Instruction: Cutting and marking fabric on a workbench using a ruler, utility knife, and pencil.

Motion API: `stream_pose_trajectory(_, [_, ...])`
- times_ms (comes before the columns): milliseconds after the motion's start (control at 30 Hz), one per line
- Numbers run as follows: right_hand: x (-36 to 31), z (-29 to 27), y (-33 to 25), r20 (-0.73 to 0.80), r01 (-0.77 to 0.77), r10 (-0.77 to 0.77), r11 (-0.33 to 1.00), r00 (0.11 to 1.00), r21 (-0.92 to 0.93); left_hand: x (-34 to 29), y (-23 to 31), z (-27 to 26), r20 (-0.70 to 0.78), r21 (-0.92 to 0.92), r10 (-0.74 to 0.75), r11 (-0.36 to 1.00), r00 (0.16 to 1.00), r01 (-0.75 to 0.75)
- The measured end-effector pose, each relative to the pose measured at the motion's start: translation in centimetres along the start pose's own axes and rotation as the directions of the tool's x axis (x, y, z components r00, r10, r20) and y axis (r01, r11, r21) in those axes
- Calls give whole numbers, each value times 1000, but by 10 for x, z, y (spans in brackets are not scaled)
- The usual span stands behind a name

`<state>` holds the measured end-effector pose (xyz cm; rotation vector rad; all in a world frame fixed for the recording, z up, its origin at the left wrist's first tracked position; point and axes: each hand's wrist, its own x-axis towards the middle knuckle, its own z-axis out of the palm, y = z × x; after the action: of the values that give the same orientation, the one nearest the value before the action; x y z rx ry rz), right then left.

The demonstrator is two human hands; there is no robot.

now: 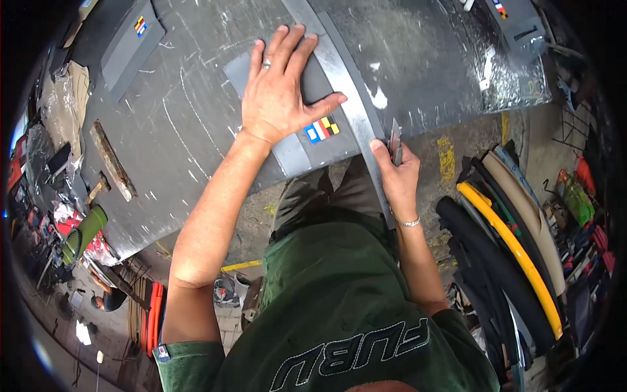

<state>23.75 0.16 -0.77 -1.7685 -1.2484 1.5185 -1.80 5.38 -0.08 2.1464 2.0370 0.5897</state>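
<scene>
My left hand (pixel 282 88) lies flat, fingers spread, pressing down on a grey sheet (pixel 297 153) that carries a small coloured label, and on a long metal straightedge (pixel 339 72) running diagonally across it. My right hand (pixel 397 176) grips a small utility knife (pixel 395 140), its blade held against the straightedge's right side near the front edge of the dark work table (pixel 196 130). A ring is on my left hand and a bracelet on my right wrist.
More grey sheets (pixel 127 46) with coloured labels lie at the table's far corners. A rusty bar (pixel 112 160) and a hammer (pixel 98 188) rest at the left. Rolled materials in black, yellow and beige (pixel 516 261) stand at right. Clutter lies at lower left.
</scene>
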Motion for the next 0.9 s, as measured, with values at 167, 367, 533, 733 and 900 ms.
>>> stream_pose_trajectory(167, [0, 2, -4, 11, -11, 11, 999, 1000, 39, 0, -1, -4, 8, -41, -14, 999, 1000, 15])
stream_pose_trajectory(367, [-3, 0, -8, -1, -23, 23, 1000, 1000, 4, 1, 2, -8, 86, -88, -50, 994, 995, 58])
stream_pose_trajectory(533, [-4, 1, -8, 14, -32, 31, 999, 999, 34, 1, 0, -9, 110, -97, -70, 992, 991, 81])
stream_pose_trajectory(733, [-3, -1, -2, 15, -12, 11, 999, 1000, 30, 2, -2, -8, 112, -113, -77, 989, 991, 90])
stream_pose_trajectory(900, [-5, -4, 0, -8, -9, 9, 997, 1000, -72, 2, -3, -8, 129, -143, -91, 984, 987, 110])
